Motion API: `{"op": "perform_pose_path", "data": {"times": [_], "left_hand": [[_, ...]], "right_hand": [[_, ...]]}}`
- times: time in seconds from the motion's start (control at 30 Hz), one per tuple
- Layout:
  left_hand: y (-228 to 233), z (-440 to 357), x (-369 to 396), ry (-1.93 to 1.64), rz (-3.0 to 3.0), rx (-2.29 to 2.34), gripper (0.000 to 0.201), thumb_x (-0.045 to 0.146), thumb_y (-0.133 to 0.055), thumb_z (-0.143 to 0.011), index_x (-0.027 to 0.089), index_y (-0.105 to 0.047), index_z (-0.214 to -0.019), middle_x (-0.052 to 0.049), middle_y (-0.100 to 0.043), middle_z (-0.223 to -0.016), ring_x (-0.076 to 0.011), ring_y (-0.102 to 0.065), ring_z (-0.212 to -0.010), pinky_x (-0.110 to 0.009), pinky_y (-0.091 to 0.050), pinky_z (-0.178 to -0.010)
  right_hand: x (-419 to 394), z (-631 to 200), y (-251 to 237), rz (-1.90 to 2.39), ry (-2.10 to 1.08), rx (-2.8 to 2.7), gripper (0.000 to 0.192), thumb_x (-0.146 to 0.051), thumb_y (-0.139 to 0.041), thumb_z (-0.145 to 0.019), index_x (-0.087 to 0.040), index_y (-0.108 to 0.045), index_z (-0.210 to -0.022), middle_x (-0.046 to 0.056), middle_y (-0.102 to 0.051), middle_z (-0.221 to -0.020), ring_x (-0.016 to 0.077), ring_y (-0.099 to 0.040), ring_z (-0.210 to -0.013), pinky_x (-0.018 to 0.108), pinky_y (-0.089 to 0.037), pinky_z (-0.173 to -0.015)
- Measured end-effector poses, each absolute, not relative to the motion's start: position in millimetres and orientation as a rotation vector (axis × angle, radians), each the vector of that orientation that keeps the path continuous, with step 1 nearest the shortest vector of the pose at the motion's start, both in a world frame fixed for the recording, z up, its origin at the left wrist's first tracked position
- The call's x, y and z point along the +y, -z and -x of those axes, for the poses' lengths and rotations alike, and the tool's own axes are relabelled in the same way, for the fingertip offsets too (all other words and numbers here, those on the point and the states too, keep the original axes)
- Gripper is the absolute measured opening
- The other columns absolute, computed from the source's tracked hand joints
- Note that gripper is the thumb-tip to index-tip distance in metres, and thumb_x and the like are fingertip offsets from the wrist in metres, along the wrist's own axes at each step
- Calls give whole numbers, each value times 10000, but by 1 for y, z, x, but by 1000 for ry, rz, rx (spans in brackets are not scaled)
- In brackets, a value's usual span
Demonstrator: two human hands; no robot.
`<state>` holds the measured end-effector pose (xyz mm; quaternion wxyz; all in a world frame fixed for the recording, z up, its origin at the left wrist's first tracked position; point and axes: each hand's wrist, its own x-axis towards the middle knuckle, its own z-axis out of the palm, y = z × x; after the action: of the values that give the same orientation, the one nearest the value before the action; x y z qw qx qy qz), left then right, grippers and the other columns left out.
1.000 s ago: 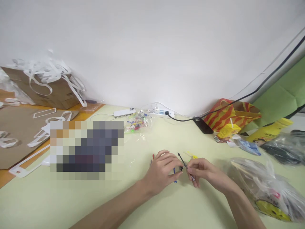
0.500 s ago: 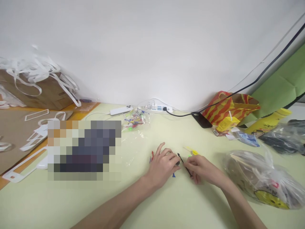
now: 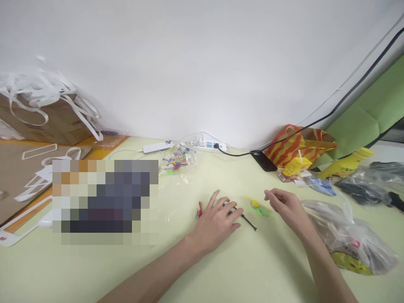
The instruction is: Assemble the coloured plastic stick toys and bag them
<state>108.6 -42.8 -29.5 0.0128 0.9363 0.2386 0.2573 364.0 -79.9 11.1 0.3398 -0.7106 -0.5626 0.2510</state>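
Black and thin, the plastic pick (image 3: 247, 220) lay flat on the counter (image 3: 202, 269) at centre frame, one end tucked under the left hand's (image 3: 217, 221) fingertips, which pressed on it with a narrow, loosely curled grip. It looked feather-light, slightly springy, slick and apt to skid; pinching its mid-shaft seemed safest. Right of centre, the right hand (image 3: 285, 207) hovered open, holding nothing, just beside a yellow-green pick (image 3: 258, 207). Pale green, smooth and glossy, the counter met a white wall; a crinkled plastic bag (image 3: 350, 240) sat lower right.
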Motion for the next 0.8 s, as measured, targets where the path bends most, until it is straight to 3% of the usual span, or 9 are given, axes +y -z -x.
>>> {"op": "perform_pose_path", "data": {"times": [0.13, 0.4, 0.57, 0.8], "left_hand": [[25, -119, -50, -739, -3089, 634, 265, 311, -554, -1002, 216, -610, -1243, -83, -608, -1334, -285, -531, -1290, -601, -269, -1204], [30, -116, -52, -698, -3105, 577, 197, 307, -509, -1025, 213, -663, -1103, -40, -702, -1055, -282, -560, -1252, -618, -196, -1222], [25, -105, -53, -663, -3121, 517, 207, 107, -535, -959, 214, -654, -1089, -37, -691, -1133, -298, -526, -1311, -625, -228, -1203], [20, -100, -48, -647, -3124, 495, 192, 92, -541, -954, 226, -653, -1033, -57, -581, -1367, -309, -474, -1370, -622, -305, -1168]], "right_hand": [[-81, -367, -8, 1894, -375, -1756, 417, -567, -502, -949, -206, -654, -809, -19, -496, -583, 147, -436, -553, 283, -320, -569], [-88, -378, 1, 2025, -434, -2077, 279, -489, -680, -830, -256, -702, -982, -55, -465, -566, 145, -460, -526, 267, -266, -540], [-86, -377, 4, 2053, -473, -2064, 179, -407, -678, -801, -235, -634, -784, -34, -519, -583, 150, -487, -548, 270, -273, -543], [-88, -371, 0, 2025, -469, -1983, 67, -265, -658, -758, -238, -615, -715, -26, -535, -578, 152, -469, -536, 280, -295, -553]]}}
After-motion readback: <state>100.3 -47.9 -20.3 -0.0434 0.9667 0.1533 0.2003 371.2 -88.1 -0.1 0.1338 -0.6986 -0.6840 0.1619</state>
